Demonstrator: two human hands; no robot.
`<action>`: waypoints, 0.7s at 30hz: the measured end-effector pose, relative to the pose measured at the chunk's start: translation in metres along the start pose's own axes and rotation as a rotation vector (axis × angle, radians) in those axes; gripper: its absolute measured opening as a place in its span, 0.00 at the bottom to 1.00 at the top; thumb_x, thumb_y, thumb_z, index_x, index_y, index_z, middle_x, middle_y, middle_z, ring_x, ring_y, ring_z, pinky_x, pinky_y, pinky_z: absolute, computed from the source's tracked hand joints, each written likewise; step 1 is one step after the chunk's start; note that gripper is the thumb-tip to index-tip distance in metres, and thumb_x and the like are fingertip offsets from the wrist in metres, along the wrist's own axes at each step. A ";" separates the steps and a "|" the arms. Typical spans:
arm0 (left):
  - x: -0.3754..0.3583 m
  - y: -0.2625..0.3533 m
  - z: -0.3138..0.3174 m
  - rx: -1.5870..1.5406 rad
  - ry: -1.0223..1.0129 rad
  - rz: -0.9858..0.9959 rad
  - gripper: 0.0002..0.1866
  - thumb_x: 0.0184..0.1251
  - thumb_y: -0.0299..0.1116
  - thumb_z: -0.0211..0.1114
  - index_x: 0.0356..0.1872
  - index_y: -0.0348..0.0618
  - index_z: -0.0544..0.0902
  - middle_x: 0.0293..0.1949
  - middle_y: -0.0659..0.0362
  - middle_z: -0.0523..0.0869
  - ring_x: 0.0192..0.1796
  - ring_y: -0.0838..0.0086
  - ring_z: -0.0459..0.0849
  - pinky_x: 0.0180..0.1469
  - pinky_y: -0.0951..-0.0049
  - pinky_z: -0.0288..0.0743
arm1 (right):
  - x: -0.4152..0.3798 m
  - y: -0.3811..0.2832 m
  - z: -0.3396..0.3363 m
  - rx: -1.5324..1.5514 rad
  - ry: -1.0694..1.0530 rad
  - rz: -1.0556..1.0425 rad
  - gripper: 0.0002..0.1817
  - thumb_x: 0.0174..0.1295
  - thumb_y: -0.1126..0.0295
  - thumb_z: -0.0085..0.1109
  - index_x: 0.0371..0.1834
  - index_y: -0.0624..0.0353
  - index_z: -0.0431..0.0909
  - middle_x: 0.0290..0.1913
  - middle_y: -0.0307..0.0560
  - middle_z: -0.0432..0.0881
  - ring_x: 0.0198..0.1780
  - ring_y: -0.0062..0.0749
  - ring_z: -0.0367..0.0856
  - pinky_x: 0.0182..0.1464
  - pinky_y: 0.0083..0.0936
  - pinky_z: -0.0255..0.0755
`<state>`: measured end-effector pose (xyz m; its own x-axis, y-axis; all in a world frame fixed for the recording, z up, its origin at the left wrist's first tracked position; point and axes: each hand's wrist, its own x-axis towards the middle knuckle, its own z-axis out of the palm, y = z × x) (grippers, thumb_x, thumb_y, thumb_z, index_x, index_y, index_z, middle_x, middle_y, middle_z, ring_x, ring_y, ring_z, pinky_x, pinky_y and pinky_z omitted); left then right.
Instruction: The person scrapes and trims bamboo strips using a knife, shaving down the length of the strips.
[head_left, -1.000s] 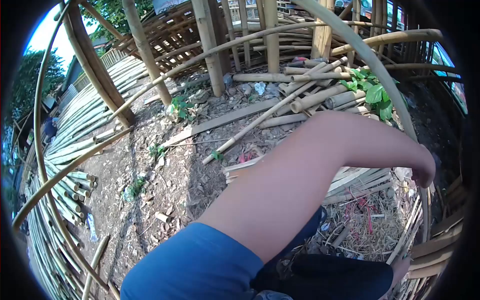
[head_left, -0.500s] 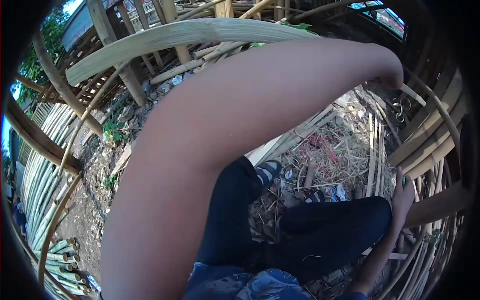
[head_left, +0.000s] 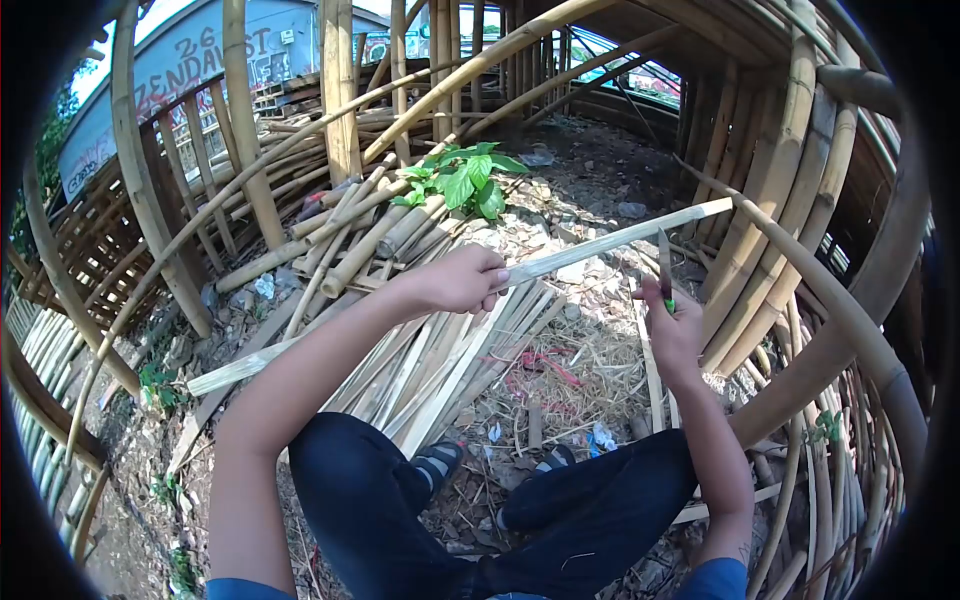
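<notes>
My left hand (head_left: 465, 280) is closed around a long, pale bamboo strip (head_left: 620, 238). One end of the strip reaches up to the right, while the other passes behind my left forearm and shows at the lower left. In my right hand (head_left: 672, 330) is a knife (head_left: 665, 262) with a green patch at its handle, its blade pointing up. The blade's tip overlaps the underside of the strip near its right end. Below my left hand lies a pile of split bamboo strips (head_left: 440, 365) on the ground.
Fine shavings (head_left: 590, 360) and red string (head_left: 545, 370) litter the ground before my feet. Bamboo poles (head_left: 375, 235) are heaped beyond, beside a leafy green plant (head_left: 470, 182). A slanting bamboo post (head_left: 800, 385) stands close by my right arm, and upright posts (head_left: 340, 100) rise ahead.
My left arm has come down from across the view, bringing the strip lower in front of me. My right hand has risen from beside my knee with the knife. The view has tilted upward.
</notes>
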<state>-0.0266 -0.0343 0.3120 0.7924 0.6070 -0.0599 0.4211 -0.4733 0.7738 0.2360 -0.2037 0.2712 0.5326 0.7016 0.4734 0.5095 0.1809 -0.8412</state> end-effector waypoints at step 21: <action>-0.031 -0.106 -0.027 -0.320 0.034 -0.252 0.27 0.80 0.51 0.55 0.22 0.42 0.78 0.15 0.67 0.70 0.17 0.83 0.64 0.21 0.77 0.55 | 0.071 0.074 0.067 -0.455 0.115 -0.259 0.30 0.77 0.44 0.43 0.32 0.60 0.80 0.22 0.51 0.80 0.25 0.49 0.81 0.30 0.42 0.71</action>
<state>-0.1074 0.0145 0.2494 0.6650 0.7017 -0.2558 0.4374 -0.0883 0.8949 0.2664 -0.0946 0.2254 0.4078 0.5890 0.6977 0.8622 0.0031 -0.5065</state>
